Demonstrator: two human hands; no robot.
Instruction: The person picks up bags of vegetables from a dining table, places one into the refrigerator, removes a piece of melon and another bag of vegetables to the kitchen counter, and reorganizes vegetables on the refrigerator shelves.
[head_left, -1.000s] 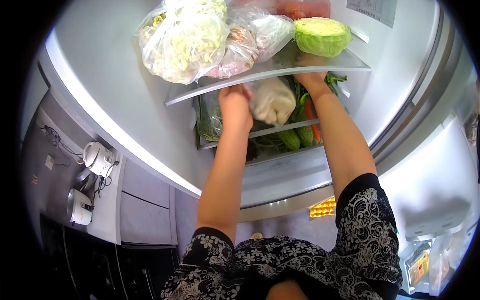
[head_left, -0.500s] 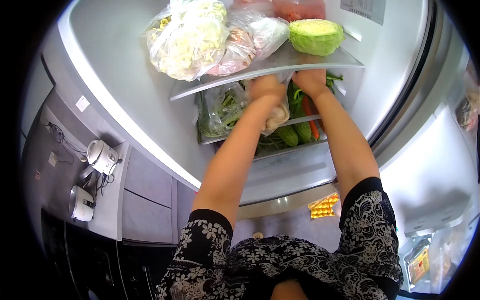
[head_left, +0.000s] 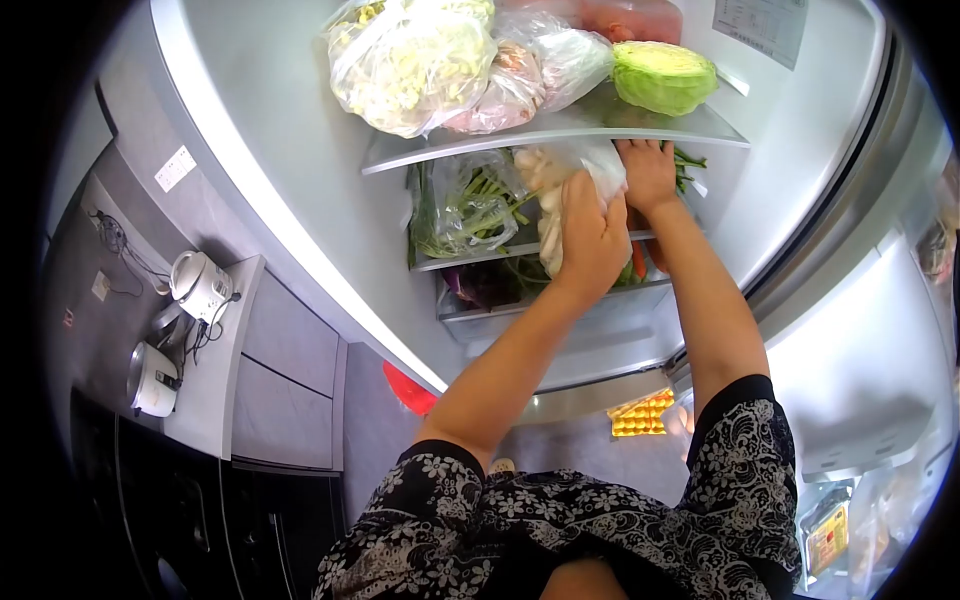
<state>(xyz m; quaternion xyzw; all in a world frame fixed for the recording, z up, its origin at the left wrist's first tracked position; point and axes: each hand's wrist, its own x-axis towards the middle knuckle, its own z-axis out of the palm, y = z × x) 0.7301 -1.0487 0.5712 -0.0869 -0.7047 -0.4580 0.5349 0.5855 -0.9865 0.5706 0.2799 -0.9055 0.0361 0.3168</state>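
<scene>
My left hand (head_left: 592, 232) is closed on a plastic bag of pale food (head_left: 549, 190) at the middle of the fridge's second shelf. Its contents are whitish lumps I cannot name. My right hand (head_left: 648, 176) reaches in just to the right, fingers pointing inward under the upper glass shelf (head_left: 560, 128); its fingers are slightly apart near the bag's white end. Left of the bag lies a clear bag of green stalks (head_left: 477, 208). Some green peppers (head_left: 688, 165) show beside my right hand.
Above are a bag of yellowish vegetables (head_left: 410, 70), a bag of pinkish food (head_left: 508, 90) and a cut cabbage (head_left: 663, 77). A purple vegetable (head_left: 482, 285) lies in the lower compartment. The open fridge door (head_left: 860, 400) is at right, an egg tray (head_left: 641, 415) below.
My left hand has moved right with the bag of pale food, uncovering more of the green stalks. My right hand has stayed near the right side of the shelf. The view has shifted somewhat.
</scene>
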